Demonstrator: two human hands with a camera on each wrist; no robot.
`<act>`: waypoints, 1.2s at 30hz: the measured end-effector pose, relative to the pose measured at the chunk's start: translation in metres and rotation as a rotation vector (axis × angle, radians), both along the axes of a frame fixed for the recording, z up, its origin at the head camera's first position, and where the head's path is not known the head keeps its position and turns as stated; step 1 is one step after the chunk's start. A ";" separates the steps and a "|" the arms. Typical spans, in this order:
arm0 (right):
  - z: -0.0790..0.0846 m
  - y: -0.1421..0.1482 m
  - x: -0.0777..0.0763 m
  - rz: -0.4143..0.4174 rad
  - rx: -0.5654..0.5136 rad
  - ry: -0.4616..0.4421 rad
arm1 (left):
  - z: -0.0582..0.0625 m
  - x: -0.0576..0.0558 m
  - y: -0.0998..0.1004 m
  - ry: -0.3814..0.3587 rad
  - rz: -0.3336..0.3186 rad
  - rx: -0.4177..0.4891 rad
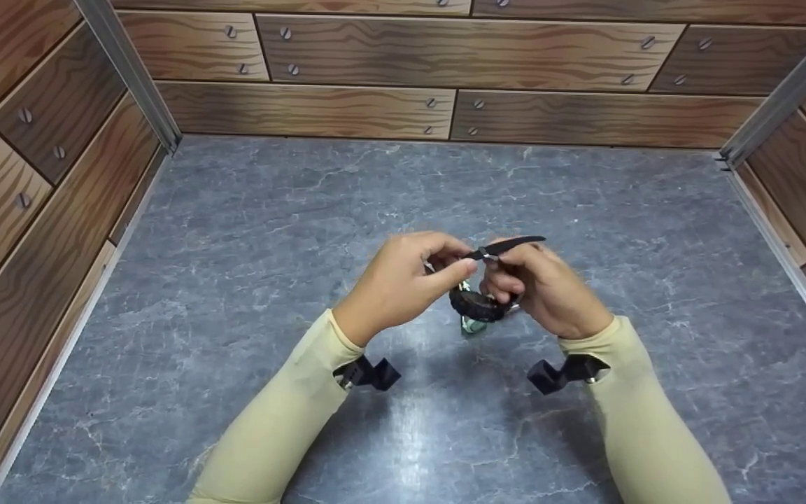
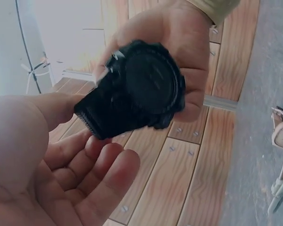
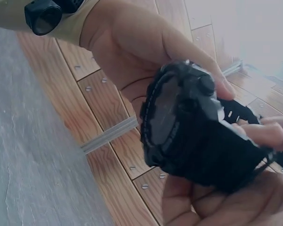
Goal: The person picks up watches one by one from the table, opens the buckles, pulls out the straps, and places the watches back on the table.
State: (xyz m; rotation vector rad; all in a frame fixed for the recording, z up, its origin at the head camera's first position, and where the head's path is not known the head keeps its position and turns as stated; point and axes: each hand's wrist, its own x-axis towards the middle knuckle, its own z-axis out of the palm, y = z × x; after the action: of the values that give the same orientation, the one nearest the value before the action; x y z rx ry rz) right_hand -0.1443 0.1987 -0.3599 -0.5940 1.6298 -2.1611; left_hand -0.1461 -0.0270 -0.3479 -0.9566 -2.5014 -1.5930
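A black wristwatch [image 1: 476,306] with a thick strap is held between both hands above the table. My left hand [image 1: 406,276] pinches the strap by the buckle with thumb and fingers. On the other side, my right hand [image 1: 539,283] pinches the strap there too, its lower fingers curled beside the watch. The strap's free end [image 1: 518,243] sticks out past the buckle toward the right. In the left wrist view the round dark dial [image 2: 151,82] faces the camera. The right wrist view shows the case [image 3: 172,113] side-on, the strap bent into a loop.
Below the hands, a pale green item [image 1: 474,326] lies on the grey marbled table [image 1: 305,196], partly hidden by the black watch. At the left wrist view's edge lies a pinkish watch [image 2: 280,136] with a pale strap near it. Wood-patterned panels [image 1: 473,52] wall the table.
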 end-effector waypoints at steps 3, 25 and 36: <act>-0.001 -0.002 0.000 0.000 0.022 -0.006 | -0.001 0.000 0.000 0.003 -0.011 -0.049; -0.007 -0.007 -0.001 0.123 0.022 0.147 | 0.008 -0.002 -0.016 -0.049 -0.154 -0.244; -0.010 -0.009 0.000 0.220 -0.038 0.187 | 0.012 -0.002 -0.023 -0.018 -0.250 -0.229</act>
State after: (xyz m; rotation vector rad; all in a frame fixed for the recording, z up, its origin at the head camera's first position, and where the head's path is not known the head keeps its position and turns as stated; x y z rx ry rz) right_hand -0.1441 0.1901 -0.3698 -0.9648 1.5346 -2.0302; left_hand -0.1482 -0.0497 -0.3355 -1.3352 -2.7120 -1.3934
